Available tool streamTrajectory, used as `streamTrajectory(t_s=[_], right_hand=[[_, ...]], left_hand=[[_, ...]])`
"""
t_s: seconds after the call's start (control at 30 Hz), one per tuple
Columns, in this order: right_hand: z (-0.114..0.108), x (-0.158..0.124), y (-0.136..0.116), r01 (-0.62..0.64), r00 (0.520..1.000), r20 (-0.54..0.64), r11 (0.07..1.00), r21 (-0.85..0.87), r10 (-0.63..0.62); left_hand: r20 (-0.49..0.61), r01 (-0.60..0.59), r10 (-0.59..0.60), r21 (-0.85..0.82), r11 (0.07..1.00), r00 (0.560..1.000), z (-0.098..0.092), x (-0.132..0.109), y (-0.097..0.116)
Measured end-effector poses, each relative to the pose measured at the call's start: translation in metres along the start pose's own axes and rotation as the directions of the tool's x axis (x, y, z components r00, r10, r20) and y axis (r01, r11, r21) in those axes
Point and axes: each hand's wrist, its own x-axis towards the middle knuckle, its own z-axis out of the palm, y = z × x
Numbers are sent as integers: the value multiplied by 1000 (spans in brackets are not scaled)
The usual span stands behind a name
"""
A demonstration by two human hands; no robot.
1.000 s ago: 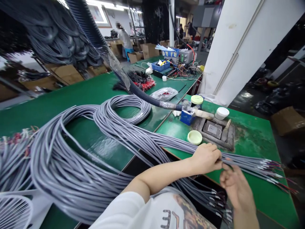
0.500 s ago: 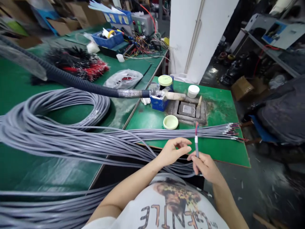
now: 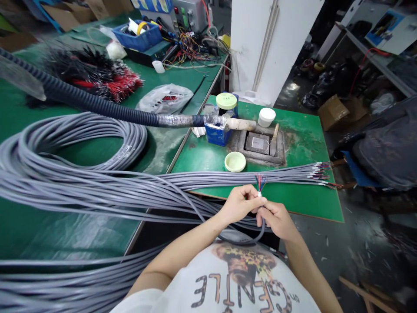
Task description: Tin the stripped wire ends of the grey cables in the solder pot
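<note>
Both my hands meet at the stripped end of a grey cable (image 3: 262, 228), in front of my body. My left hand (image 3: 240, 204) pinches it just below the fanned-out coloured wires (image 3: 259, 181). Close below, my right hand (image 3: 276, 219) has its fingers closed round the grey jacket. From there the cable loops down and left past my shirt. Beyond my hands, a bundle of similar grey cables (image 3: 208, 178) lies across the green bench, its stripped ends (image 3: 321, 171) at the right edge.
A large grey cable coil (image 3: 130, 152) rests on the left table. A corrugated hose (image 3: 137, 115) crosses to a blue box (image 3: 217, 134) beside a square pot (image 3: 260, 142) set in the bench. A pale round lid (image 3: 235, 161) and a white jar (image 3: 266, 116) stand nearby.
My left hand has moved right and closed on the cable end, which my right hand held alone before. The cable's coloured wires, bunched together earlier, are now spread apart.
</note>
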Motion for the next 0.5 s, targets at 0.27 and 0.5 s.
streamTrajectory(t_s=[0.27, 0.5], right_hand=[[0, 3, 3, -78, 996, 65, 984, 157, 69], [3, 4, 6, -101, 992, 94, 966, 238, 81]], left_hand=[[-188, -112, 81, -162, 980, 979, -14, 8, 10], [-86, -10, -19, -319, 948, 996, -12, 15, 15]])
